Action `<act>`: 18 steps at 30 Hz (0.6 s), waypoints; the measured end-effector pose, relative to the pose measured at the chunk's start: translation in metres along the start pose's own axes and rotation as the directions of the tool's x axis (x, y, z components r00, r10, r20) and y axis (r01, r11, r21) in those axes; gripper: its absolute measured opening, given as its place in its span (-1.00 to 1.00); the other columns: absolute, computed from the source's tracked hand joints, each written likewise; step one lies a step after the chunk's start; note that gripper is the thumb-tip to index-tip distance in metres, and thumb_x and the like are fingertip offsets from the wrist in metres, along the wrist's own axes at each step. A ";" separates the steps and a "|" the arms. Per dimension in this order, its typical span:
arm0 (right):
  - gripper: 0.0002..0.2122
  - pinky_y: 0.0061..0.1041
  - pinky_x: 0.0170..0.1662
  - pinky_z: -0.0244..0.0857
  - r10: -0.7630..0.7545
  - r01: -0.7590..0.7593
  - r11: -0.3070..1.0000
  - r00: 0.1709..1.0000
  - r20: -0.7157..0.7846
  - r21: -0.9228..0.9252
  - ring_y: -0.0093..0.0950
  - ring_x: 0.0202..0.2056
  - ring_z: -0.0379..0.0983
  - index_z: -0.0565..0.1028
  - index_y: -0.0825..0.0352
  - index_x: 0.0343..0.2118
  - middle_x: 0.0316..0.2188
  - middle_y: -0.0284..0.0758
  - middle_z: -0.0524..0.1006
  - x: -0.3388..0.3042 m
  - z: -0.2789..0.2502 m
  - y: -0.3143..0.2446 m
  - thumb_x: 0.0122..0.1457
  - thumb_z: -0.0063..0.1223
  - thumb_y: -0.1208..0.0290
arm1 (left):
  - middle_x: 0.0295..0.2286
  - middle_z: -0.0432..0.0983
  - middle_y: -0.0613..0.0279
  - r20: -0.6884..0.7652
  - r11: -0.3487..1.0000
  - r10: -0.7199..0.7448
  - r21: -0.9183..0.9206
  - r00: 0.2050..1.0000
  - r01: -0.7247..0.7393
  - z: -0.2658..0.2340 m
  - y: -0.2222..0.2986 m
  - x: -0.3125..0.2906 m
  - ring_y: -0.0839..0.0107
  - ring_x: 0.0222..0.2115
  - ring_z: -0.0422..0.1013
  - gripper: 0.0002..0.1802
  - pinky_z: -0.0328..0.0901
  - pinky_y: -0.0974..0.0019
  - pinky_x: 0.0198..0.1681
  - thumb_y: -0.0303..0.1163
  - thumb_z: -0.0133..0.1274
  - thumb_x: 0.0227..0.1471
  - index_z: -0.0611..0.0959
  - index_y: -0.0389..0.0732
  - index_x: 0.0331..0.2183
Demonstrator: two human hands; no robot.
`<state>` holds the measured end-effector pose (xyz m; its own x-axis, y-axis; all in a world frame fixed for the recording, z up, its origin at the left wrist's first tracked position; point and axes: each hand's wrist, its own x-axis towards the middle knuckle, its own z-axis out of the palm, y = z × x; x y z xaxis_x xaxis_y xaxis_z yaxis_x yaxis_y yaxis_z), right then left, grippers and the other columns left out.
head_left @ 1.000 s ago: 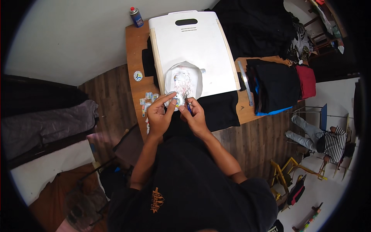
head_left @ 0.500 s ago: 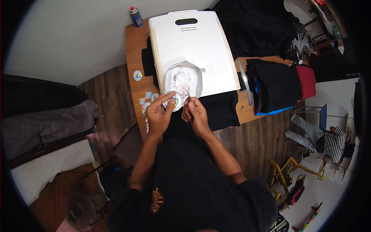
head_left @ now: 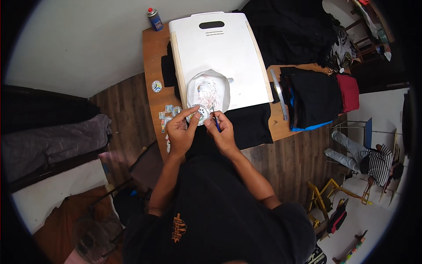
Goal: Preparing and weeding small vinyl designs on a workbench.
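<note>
My left hand (head_left: 181, 132) pinches a round white patch (head_left: 203, 115) with a dark and coloured design between thumb and fingers. Close beside its right edge, my right hand (head_left: 223, 134) grips small blue-handled scissors (head_left: 217, 122), their thin metal tip toward the patch. Just beyond both hands lies a shallow white paper tray (head_left: 191, 90) with reddish scraps, perhaps thread trimmings, inside. The tray rests on the near end of a large white board (head_left: 215, 57) with a dark slot. My fingers hide part of the patch and most of the scissors' handle.
On the wooden table (head_left: 154, 57) are a blue spray can (head_left: 154, 20), another round patch (head_left: 156, 86) and several small patches (head_left: 169, 111). A metal ruler (head_left: 278, 94) lies by folded dark clothes (head_left: 314, 94). Someone in a striped top (head_left: 380, 163) sits far right.
The patch has turned and tilted slightly in my left hand. My right hand has rotated, so the blue handle of the scissors now shows. The tray and board have not moved.
</note>
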<state>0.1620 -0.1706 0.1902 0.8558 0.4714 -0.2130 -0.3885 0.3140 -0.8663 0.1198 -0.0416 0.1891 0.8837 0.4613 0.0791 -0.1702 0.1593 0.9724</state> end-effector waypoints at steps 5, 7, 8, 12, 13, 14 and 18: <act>-0.85 -0.72 -0.55 -0.07 -0.018 0.022 0.995 0.999 0.048 -0.101 -0.78 -0.62 0.06 0.35 0.34 -0.21 -0.61 -0.57 0.23 -0.003 -0.006 0.010 0.29 0.02 0.39 | -0.17 0.55 0.07 0.010 1.000 -0.009 0.030 1.000 0.009 -0.003 -0.003 0.000 0.51 -0.21 0.47 -0.69 0.36 0.50 -0.14 -0.62 0.09 0.13 0.58 -0.48 -0.06; -0.82 -0.68 -0.49 0.03 0.006 -0.041 0.974 0.988 0.155 0.221 -0.74 -0.60 0.07 0.37 0.35 -0.19 -0.63 -0.56 0.19 -0.003 -0.013 0.015 0.37 -0.12 0.32 | -0.18 0.55 0.07 -0.015 1.000 -0.013 0.020 1.000 0.014 -0.002 -0.002 0.000 0.51 -0.21 0.47 -0.70 0.36 0.49 -0.13 -0.62 0.08 0.14 0.58 -0.48 -0.06; -0.82 -0.68 -0.49 0.03 0.006 -0.041 0.975 0.988 0.156 0.220 -0.74 -0.60 0.07 0.37 0.35 -0.19 -0.63 -0.56 0.19 -0.003 -0.013 0.014 0.37 -0.12 0.32 | -0.18 0.55 0.07 -0.015 1.000 -0.013 0.020 1.000 0.013 -0.002 -0.001 0.001 0.51 -0.21 0.47 -0.70 0.36 0.49 -0.13 -0.62 0.08 0.14 0.58 -0.48 -0.06; -0.73 -0.64 -0.52 0.03 -0.005 -0.019 0.991 0.984 0.176 0.135 -0.69 -0.65 0.01 0.35 0.35 -0.20 -0.66 -0.51 0.13 -0.003 -0.014 0.012 0.43 -0.31 0.24 | -0.18 0.55 0.07 -0.008 1.000 0.011 0.011 1.000 -0.011 -0.003 0.001 0.002 0.52 -0.19 0.46 -0.69 0.35 0.48 -0.12 -0.63 0.08 0.14 0.57 -0.48 -0.06; -0.73 -0.64 -0.53 0.02 -0.004 -0.022 0.990 0.983 0.181 0.141 -0.69 -0.65 0.01 0.34 0.35 -0.22 -0.67 -0.51 0.13 -0.003 -0.015 0.013 0.44 -0.34 0.24 | -0.18 0.54 0.07 -0.014 1.000 0.009 0.002 1.000 -0.009 -0.002 0.002 0.003 0.52 -0.19 0.45 -0.69 0.35 0.48 -0.12 -0.63 0.08 0.14 0.57 -0.48 -0.06; -0.73 -0.64 -0.53 0.02 -0.004 -0.022 0.990 0.983 0.181 0.141 -0.69 -0.65 0.01 0.34 0.35 -0.22 -0.67 -0.51 0.13 -0.003 -0.016 0.013 0.44 -0.34 0.24 | -0.18 0.54 0.07 -0.014 1.000 0.009 0.002 1.000 -0.009 -0.002 0.003 0.003 0.52 -0.19 0.45 -0.69 0.35 0.48 -0.12 -0.63 0.08 0.14 0.57 -0.48 -0.06; -0.71 -0.64 -0.54 0.02 -0.018 -0.017 0.989 0.973 0.230 0.147 -0.68 -0.66 0.00 0.32 0.33 -0.25 -0.67 -0.50 0.12 -0.006 -0.025 0.022 0.45 -0.36 0.21 | -0.18 0.54 0.09 -0.014 1.000 0.018 0.004 1.000 -0.018 0.000 0.003 0.003 0.53 -0.19 0.44 -0.69 0.33 0.50 -0.12 -0.64 0.08 0.13 0.57 -0.47 -0.06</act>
<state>0.1568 -0.1874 0.1607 0.7612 0.6425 -0.0878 -0.4488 0.4241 -0.7866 0.1219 -0.0395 0.1925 0.8744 0.4762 0.0931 -0.1839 0.1477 0.9718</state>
